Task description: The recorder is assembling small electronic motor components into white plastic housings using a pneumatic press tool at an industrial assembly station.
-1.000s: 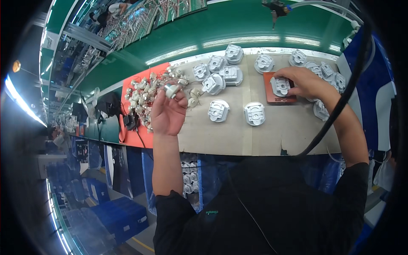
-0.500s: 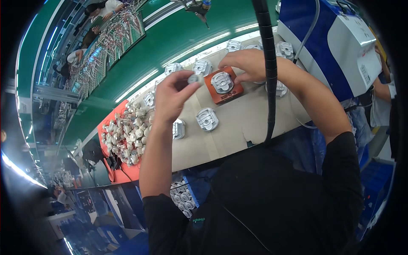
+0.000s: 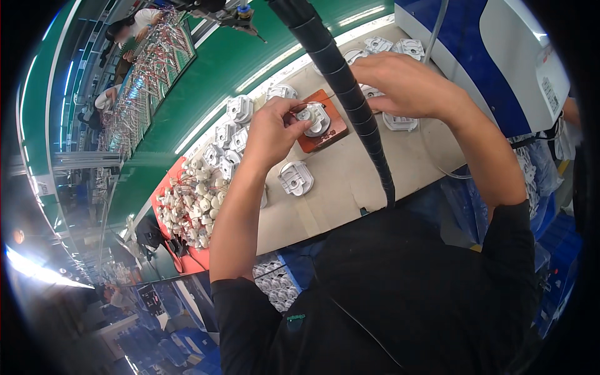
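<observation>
My left hand (image 3: 275, 130) pinches a small round whitish part (image 3: 305, 115) between thumb and fingers. It is held at a white plastic housing (image 3: 320, 119) that sits on an orange-brown block (image 3: 336, 122); whether the two are joined I cannot tell. My right hand (image 3: 403, 82) is right of the block, fingers curved and thumb apart, over other white housings (image 3: 400, 122). A black ribbed hose (image 3: 350, 87) hides its fingertips. Nearer to me, a single white housing (image 3: 295, 178) lies on the grey-beige table mat (image 3: 337, 206).
White housings (image 3: 239, 109) line the table's far side. On a red mat (image 3: 199, 257) at left lies a heap of white wired parts (image 3: 194, 203). A hanging tool (image 3: 247, 22) is above the far side. A blue-and-white machine (image 3: 494, 56) stands right. Other people (image 3: 128, 31) sit beyond.
My left hand has brought the small round part right, down to the housing on the block. My right hand has left the block's edge and moved right. The view has shifted slightly.
</observation>
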